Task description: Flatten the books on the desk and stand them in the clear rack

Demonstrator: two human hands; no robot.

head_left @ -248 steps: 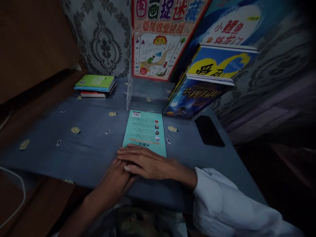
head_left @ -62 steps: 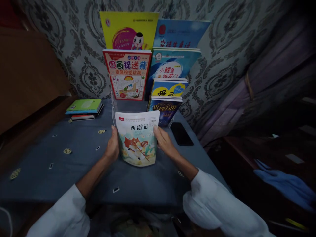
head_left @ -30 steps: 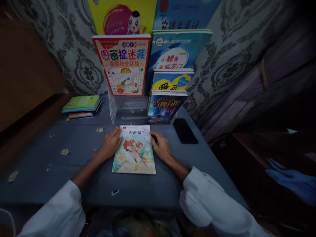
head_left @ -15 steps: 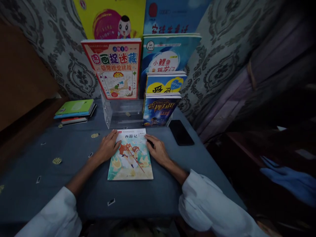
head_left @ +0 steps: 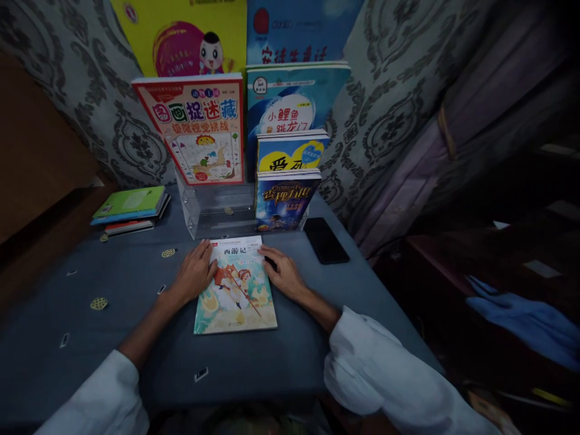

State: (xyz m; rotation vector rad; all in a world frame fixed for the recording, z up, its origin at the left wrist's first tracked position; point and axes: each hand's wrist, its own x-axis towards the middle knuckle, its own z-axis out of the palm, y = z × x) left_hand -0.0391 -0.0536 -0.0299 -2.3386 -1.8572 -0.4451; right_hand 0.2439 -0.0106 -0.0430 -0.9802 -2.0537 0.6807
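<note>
A thin picture book with white, teal and orange artwork lies flat on the blue-grey cloth, its title upright toward me. My left hand rests along its upper left edge, fingers stretched forward and the thumb over the cover. At the upper right edge, my right hand touches the book with outstretched fingertips, and a dark gap shows between fingers and thumb. Neither hand is closed around the book. Just beyond it stands a clear acrylic rack holding several upright books, among them a red-bordered one and a dark blue one.
A black phone lies right of the rack. At the left back is a small stack of books with a green one on top. Patterned fabric hangs behind. The table's right edge drops toward a dark area with blue cloth.
The view has shifted slightly, so the rack and table sit further left in the picture. Both hands keep their places at the book's edges.
</note>
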